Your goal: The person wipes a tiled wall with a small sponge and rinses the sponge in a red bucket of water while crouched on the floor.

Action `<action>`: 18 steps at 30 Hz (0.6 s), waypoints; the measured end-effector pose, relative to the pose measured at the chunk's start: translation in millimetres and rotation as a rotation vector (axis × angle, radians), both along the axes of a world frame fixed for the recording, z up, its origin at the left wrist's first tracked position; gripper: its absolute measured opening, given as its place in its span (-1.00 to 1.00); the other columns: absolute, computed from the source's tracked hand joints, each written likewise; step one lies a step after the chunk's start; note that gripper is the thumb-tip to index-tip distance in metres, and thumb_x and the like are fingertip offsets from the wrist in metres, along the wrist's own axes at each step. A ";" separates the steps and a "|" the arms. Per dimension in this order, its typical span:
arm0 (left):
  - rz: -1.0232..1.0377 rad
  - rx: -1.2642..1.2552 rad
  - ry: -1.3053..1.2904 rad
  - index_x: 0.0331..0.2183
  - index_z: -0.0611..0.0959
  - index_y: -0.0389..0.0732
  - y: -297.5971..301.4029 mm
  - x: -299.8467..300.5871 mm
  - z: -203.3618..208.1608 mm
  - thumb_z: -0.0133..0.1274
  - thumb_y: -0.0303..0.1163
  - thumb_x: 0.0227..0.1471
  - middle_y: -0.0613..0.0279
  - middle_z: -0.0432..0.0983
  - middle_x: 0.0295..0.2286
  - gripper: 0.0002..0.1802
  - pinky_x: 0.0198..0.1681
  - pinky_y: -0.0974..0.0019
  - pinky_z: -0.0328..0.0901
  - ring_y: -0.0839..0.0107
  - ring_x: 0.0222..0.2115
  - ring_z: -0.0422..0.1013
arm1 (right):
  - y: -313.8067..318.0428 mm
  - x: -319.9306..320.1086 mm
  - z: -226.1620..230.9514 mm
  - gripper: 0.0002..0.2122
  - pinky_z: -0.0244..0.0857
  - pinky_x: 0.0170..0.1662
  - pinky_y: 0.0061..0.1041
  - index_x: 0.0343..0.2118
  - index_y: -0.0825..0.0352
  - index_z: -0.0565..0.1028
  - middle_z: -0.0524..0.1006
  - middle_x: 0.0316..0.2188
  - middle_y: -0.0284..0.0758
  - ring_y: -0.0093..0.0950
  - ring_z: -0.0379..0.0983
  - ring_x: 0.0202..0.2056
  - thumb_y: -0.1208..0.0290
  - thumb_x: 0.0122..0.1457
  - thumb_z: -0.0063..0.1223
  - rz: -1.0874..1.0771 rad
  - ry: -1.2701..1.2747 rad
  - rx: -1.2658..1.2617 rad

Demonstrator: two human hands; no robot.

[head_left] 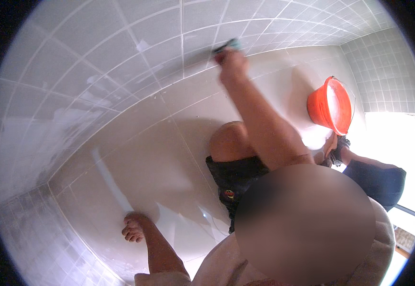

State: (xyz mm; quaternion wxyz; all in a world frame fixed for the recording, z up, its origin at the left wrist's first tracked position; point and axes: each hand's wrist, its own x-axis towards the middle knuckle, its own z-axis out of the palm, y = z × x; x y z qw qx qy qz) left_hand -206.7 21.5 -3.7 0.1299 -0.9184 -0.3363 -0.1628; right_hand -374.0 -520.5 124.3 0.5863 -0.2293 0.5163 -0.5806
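My right hand [234, 66] is stretched out to the low part of the grey tiled wall [160, 28], just above where it meets the floor. It is closed around a small green and dark pad [235, 44], which looks like a scrubbing sponge; motion blurs it. The pad is at the wall tiles. My left hand [135, 227] is down at the lower left, low over or on the pale floor [136, 176], its fingers curled in with nothing visible in them. Whether its knuckles press on the floor I cannot tell.
An orange bucket [316, 106] with a wire handle and whitish liquid inside stands on the floor at right. Whitish smears [40, 143] mark the wall at left. My bent knee [231, 138] is beneath my right arm. Bright light comes from an opening [383, 143] at right.
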 end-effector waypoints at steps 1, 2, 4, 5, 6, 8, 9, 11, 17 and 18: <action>0.001 0.003 0.007 -0.24 0.39 -0.24 1.3 2.7 3.0 -0.19 -0.07 0.01 0.02 0.31 -0.25 -0.57 -0.16 -0.01 0.15 0.13 -0.18 0.30 | -20.4 -25.0 10.5 -0.89 0.42 -0.39 -0.30 -0.47 0.34 0.43 0.46 -0.51 -0.25 -0.36 0.41 -0.53 0.45 0.15 -0.01 -0.053 0.017 -0.060; -0.009 0.009 -0.006 -0.24 0.38 -0.25 -2.5 2.5 4.0 -0.18 -0.07 0.01 0.03 0.31 -0.25 -0.56 -0.16 0.00 0.15 0.13 -0.19 0.30 | -49.8 -46.9 21.8 -0.89 0.39 -0.40 -0.33 -0.48 0.33 0.44 0.45 -0.54 -0.28 -0.39 0.41 -0.52 0.43 0.13 0.01 -0.230 -0.018 -0.098; -0.006 0.025 -0.027 -0.24 0.38 -0.26 2.4 5.1 2.6 -0.18 -0.06 0.01 0.03 0.31 -0.26 -0.55 -0.17 0.00 0.15 0.14 -0.19 0.31 | -55.7 -43.0 24.3 -0.89 0.37 -0.41 -0.34 -0.49 0.33 0.44 0.45 -0.55 -0.28 -0.40 0.40 -0.52 0.42 0.12 0.00 -0.280 0.080 -0.031; -0.008 0.026 -0.029 -0.24 0.38 -0.26 13.5 13.6 -3.3 -0.18 -0.06 0.01 0.03 0.31 -0.26 -0.55 -0.17 0.00 0.15 0.14 -0.19 0.31 | -57.7 -41.6 25.9 -0.88 0.35 -0.42 -0.35 -0.49 0.33 0.44 0.45 -0.56 -0.29 -0.41 0.40 -0.52 0.41 0.11 0.00 -0.339 0.172 0.037; -0.047 0.022 -0.012 -0.24 0.38 -0.25 11.9 21.2 -10.5 -0.18 -0.05 0.01 0.03 0.32 -0.25 -0.55 -0.16 0.01 0.15 0.14 -0.19 0.31 | -61.1 -45.1 7.1 -0.88 0.32 -0.41 -0.35 -0.47 0.34 0.46 0.46 -0.54 -0.30 -0.42 0.40 -0.50 0.40 0.12 -0.04 -0.218 0.177 -0.118; -0.169 -0.075 0.084 -0.22 0.39 -0.24 -18.6 12.7 -30.1 -0.18 -0.05 0.02 0.04 0.32 -0.24 -0.55 -0.15 0.01 0.16 0.14 -0.18 0.31 | -37.5 -27.1 -47.0 -0.89 0.30 -0.34 -0.40 -0.36 0.33 0.47 0.46 -0.49 -0.33 -0.45 0.39 -0.42 0.42 0.16 -0.03 -0.146 0.564 -0.222; -0.193 -0.100 0.101 -0.21 0.39 -0.24 -14.2 12.1 -27.0 -0.18 -0.04 0.02 0.04 0.33 -0.23 -0.55 -0.14 0.01 0.16 0.14 -0.17 0.31 | -3.6 11.4 -41.4 -0.91 0.29 -0.29 -0.43 -0.29 0.34 0.47 0.46 -0.45 -0.33 -0.48 0.37 -0.39 0.46 0.19 -0.02 -0.035 0.498 -0.273; -0.236 -0.130 0.131 -0.20 0.40 -0.23 -11.2 9.3 -13.6 -0.17 -0.04 0.03 0.05 0.34 -0.22 -0.54 -0.13 0.01 0.16 0.14 -0.16 0.31 | 57.2 65.4 22.6 -0.92 0.24 -0.25 -0.49 -0.25 0.37 0.43 0.41 -0.47 -0.37 -0.53 0.30 -0.38 0.54 0.21 0.03 0.059 0.392 -0.320; -0.501 -0.161 0.212 -0.15 0.42 -0.20 -117.0 -37.3 15.6 -0.16 -0.01 0.06 0.06 0.36 -0.19 -0.52 -0.09 0.01 0.17 0.15 -0.13 0.31 | -83.8 -65.2 119.1 -0.86 0.19 -0.04 -0.26 -0.25 0.39 0.36 0.33 -0.21 -0.12 -0.22 0.29 -0.14 0.45 0.21 0.00 -0.628 0.920 -0.564; -0.534 -0.147 0.221 -0.14 0.42 -0.19 -127.7 -42.4 19.1 -0.16 -0.01 0.07 0.07 0.36 -0.18 -0.52 -0.08 0.01 0.17 0.15 -0.12 0.31 | -106.8 -91.6 135.7 -0.85 0.20 -0.04 -0.25 -0.25 0.40 0.35 0.34 -0.22 -0.11 -0.22 0.30 -0.14 0.43 0.22 -0.01 -0.643 0.818 -0.566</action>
